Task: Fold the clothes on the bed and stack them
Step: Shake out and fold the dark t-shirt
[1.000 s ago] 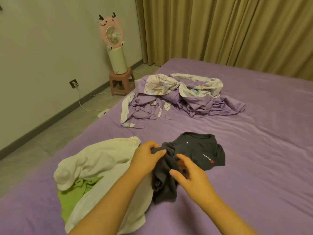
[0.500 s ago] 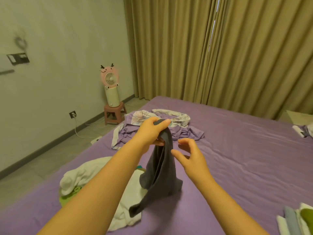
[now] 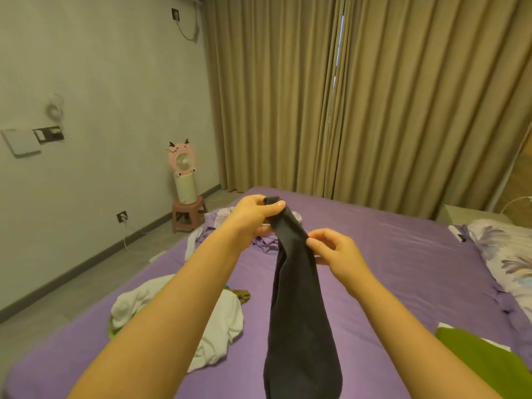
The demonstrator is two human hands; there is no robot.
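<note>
A dark grey shirt (image 3: pixel 299 321) hangs bunched and long above the purple bed (image 3: pixel 388 263). My left hand (image 3: pixel 256 216) grips its top edge, held high. My right hand (image 3: pixel 335 250) pinches the shirt's right side a little lower. A heap of white clothes (image 3: pixel 221 321) with a green piece under it lies on the bed at the lower left. A purple patterned garment (image 3: pixel 227 214) lies crumpled further back, partly hidden by my left arm. A folded green item (image 3: pixel 483 355) sits at the lower right.
A floral pillow (image 3: pixel 506 254) lies at the right edge of the bed. A pink fan (image 3: pixel 182 174) stands on a small stool (image 3: pixel 188 213) by the left wall. Beige curtains (image 3: pixel 374 96) hang behind the bed. Bare floor runs along the left side.
I have lifted the grey shirt off the bed and raised it higher. My right hand, open half a second ago, now pinches its side. My view has tilted upward.
</note>
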